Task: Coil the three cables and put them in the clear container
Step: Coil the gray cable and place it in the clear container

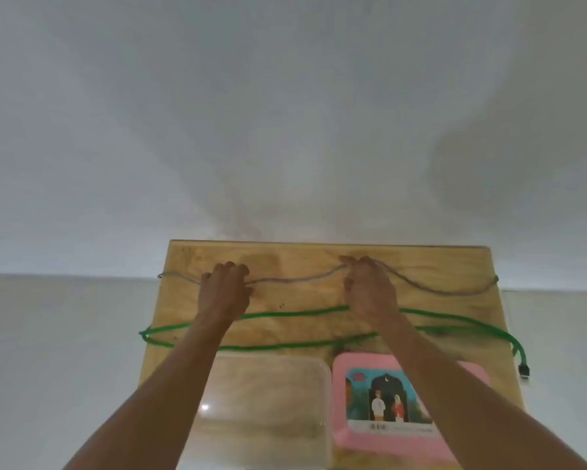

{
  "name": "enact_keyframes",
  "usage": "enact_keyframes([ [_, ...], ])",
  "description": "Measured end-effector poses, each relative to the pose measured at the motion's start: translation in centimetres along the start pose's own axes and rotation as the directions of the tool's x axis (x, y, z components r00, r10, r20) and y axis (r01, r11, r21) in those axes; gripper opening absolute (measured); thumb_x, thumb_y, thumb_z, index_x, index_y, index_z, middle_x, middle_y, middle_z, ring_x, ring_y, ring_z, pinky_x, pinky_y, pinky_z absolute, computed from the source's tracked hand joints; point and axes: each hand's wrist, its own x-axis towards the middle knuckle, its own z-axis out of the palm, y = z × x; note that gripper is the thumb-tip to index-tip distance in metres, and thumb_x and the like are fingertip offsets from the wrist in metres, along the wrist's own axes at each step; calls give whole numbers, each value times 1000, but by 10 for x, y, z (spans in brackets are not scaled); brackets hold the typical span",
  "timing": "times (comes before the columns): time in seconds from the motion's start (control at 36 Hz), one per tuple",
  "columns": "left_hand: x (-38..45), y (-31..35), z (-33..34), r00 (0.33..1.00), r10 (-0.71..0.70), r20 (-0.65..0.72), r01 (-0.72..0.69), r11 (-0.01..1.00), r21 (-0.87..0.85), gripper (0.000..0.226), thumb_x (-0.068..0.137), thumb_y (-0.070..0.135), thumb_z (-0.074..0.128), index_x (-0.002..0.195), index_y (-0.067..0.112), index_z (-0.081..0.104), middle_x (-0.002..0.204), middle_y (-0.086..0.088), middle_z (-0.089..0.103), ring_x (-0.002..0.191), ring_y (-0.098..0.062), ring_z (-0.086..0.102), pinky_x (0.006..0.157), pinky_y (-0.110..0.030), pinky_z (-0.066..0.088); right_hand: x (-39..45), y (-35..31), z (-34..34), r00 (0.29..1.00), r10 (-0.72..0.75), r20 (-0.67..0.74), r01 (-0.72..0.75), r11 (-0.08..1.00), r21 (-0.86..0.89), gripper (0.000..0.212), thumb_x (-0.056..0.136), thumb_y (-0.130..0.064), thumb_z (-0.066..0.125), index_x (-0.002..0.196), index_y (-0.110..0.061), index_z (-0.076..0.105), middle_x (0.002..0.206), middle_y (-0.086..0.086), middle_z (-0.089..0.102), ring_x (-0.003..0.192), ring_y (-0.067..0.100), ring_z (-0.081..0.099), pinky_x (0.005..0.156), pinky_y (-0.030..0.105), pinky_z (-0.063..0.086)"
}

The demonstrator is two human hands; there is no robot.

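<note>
Both hands gripped the grey cable (295, 279) at the counter's (455, 266) far edge, left hand (225, 290) and right hand (370, 293) apart. The green cable (285, 315) lay between them and the clear container (264, 395); its trailing loops could snag or slip off the edge.

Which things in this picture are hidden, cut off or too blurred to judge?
- Third cable: head view shows only a grey cable and a green cable.
- Green cable: partly hidden under both forearms.
- Container: near side cut off by the bottom edge; contents unclear through blur.
- Pink lid: partly covered by the right arm.
- Left hand and right hand: grip on the grey cable blurred.
</note>
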Motion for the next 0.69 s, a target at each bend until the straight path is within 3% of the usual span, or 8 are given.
enact_keyframes([
  [0.08,3,-4,9,1000,-8,-13,9,997,73,26,97,31,56,118,19,65,120,-4,63,119,-27,53,101,-44,40,6,1,2,999,51,-1,-51,995,-89,47,96,-12,48,140,-29,50,133,4,54,120,29,57,92,41,50],
  [0.17,-2,-9,11,1000,10,-26,-7,994,109,23,102,29,46,112,18,63,114,-4,64,113,-28,56,98,-44,40,4,2,1,999,44,-13,-45,989,-138,31,99,-20,47,127,-24,58,117,6,59,109,32,61,81,41,51],
  [0.28,-14,-18,-1,999,37,-19,-36,999,25,18,104,30,44,105,17,56,104,-6,69,100,-32,64,82,-42,40,-3,-4,-9,996,37,-77,-45,994,-104,24,98,-27,52,117,-22,66,111,7,66,105,33,63,79,38,51],
  [0.36,-26,-31,-15,995,87,-48,-92,990,-106,23,103,33,48,97,16,63,93,-7,68,91,-34,65,70,-39,39,-14,-15,-24,992,42,-115,-48,998,-51,25,97,-31,54,117,-25,68,111,4,68,108,30,62,81,37,51],
  [0.5,-47,-47,-60,951,117,-287,-159,979,-127,29,101,36,53,99,15,74,86,-9,68,87,-36,64,71,-38,38,-33,-45,-55,972,-44,-229,38,999,-30,22,96,-35,57,112,-28,70,101,-1,72,100,26,65,77,35,52],
  [0.69,-68,-75,-142,809,177,-561,-224,974,-16,22,98,29,61,95,13,76,75,-11,68,77,-38,65,69,-40,40,-66,-116,-98,889,-140,-436,173,984,38,22,97,-40,57,107,-28,72,90,-3,75,90,24,68,71,34,53],
])
